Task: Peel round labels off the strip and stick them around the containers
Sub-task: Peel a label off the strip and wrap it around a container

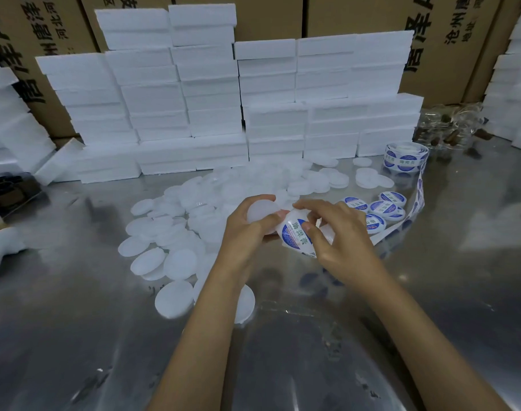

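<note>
Dozens of unlabelled white containers (176,262) lie heaped on the tabletop (75,336), four labelled ones (383,207) just right. The left hand (247,229) clasps one container (260,213); the right hand (336,232) pinches the label strip (294,238), peeling. Next, likely: free the label, centre it, press flat.

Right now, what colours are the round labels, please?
Blue and white label, clearest in the head view.
</note>
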A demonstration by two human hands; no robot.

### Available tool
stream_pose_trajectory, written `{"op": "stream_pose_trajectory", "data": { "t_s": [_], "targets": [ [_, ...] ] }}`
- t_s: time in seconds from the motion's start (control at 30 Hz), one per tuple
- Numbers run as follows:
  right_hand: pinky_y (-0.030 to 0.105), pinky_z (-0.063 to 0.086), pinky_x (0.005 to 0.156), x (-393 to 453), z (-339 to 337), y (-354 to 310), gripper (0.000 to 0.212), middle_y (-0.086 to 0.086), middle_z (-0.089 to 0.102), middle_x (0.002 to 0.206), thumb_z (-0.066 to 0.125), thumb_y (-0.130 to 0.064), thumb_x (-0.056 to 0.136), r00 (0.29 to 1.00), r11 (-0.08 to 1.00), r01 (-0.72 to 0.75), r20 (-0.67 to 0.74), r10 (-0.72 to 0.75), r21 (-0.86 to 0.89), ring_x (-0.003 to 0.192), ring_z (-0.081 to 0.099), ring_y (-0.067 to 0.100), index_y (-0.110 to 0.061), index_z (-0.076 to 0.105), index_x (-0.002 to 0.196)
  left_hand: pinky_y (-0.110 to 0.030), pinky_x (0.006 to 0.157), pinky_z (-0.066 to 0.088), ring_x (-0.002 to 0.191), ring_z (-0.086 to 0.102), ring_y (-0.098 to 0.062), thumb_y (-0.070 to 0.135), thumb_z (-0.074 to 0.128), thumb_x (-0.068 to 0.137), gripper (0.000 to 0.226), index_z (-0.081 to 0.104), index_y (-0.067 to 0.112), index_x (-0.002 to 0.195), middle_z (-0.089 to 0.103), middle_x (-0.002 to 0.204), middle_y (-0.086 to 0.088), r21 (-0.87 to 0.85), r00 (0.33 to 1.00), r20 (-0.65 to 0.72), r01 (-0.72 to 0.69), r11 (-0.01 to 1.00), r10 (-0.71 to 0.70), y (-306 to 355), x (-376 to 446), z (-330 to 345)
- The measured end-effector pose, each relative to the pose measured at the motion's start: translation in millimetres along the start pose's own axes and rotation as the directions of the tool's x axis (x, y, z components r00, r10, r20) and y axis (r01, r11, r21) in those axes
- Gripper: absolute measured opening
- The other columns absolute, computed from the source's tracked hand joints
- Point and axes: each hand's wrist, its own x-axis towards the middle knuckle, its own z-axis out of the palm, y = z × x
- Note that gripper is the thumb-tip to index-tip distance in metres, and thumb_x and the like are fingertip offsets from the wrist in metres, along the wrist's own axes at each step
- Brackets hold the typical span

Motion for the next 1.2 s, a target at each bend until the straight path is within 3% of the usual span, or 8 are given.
{"op": "stream_pose_trajectory", "data": {
  "t_s": [0.27, 0.6, 0.9, 1.1, 1.2],
  "targets": [
    [0.034, 0.027, 0.091, -1.6, 3.5, 2.2, 0.025, -0.004, 0.066, 0.102, 0.062, -0.011, 0.092, 0.996, 0.985, 0.083, -0.019, -0.087, -0.154, 0.096, 0.056, 0.02, -0.02, 0.069, 0.114, -0.033, 0.073, 0.061, 0.087, 0.076, -0.025, 0.014, 0.083, 0.077, 0.032, 0.07, 0.02, 0.106, 0.073, 0.104, -0.014, -0.037, 0.996, 0.036, 0.08, 0.996, -0.079, -2.2, 2.5, -0.5],
    [0.046, 0.039, 0.082, -1.1, -1.6, -4.7, 0.036, 0.002, 0.06, 0.088, 0.066, 0.001, 0.085, 0.991, 0.975, 0.13, -0.014, -0.135, -0.181, 0.087, 0.054, 0.025, -0.023, 0.075, 0.111, -0.035, 0.074, 0.062, 0.087, 0.076, -0.026, 0.01, 0.074, 0.085, 0.027, 0.068, 0.014, 0.111, 0.077, 0.095, -0.012, -0.046, 0.989, 0.072, 0.132, 0.99, -0.129, -6.6, 5.9, -2.4],
    [0.033, 0.028, 0.079, -0.4, 1.1, -3.7, 0.041, 0.002, 0.058, 0.089, 0.064, 0.007, 0.08, 0.984, 0.971, 0.169, -0.019, -0.175, -0.169, 0.085, 0.05, 0.022, -0.024, 0.075, 0.104, -0.037, 0.08, 0.062, 0.092, 0.076, -0.027, 0.012, 0.073, 0.087, 0.03, 0.065, 0.012, 0.117, 0.076, 0.1, -0.014, -0.047, 0.976, 0.113, 0.192, 0.98, -0.186, -9.1, 7.6, -2.5],
    [0.041, 0.036, 0.08, -1.1, 3.2, -4.2, 0.036, 0.005, 0.057, 0.099, 0.062, 0.006, 0.078, 0.987, 0.972, 0.155, -0.018, -0.161, -0.177, 0.091, 0.049, 0.025, -0.021, 0.071, 0.099, -0.034, 0.075, 0.062, 0.089, 0.076, -0.026, 0.009, 0.074, 0.086, 0.029, 0.067, 0.013, 0.114, 0.076, 0.101, -0.013, -0.028, 0.98, 0.082, 0.185, 0.982, -0.183, -7.4, 6.5, -1.5],
    [0.038, 0.035, 0.083, -2.0, 4.6, -5.0, 0.03, 0.0, 0.054, 0.106, 0.06, 0.002, 0.079, 0.988, 0.977, 0.15, -0.023, -0.155, -0.153, 0.096, 0.044, 0.019, -0.021, 0.066, 0.097, -0.033, 0.073, 0.061, 0.087, 0.076, -0.026, 0.004, 0.074, 0.084, 0.029, 0.067, 0.012, 0.111, 0.074, 0.104, -0.017, -0.069, 0.982, 0.066, 0.181, 0.981, -0.176, -4.7, 4.4, -0.7]
  ]
}}
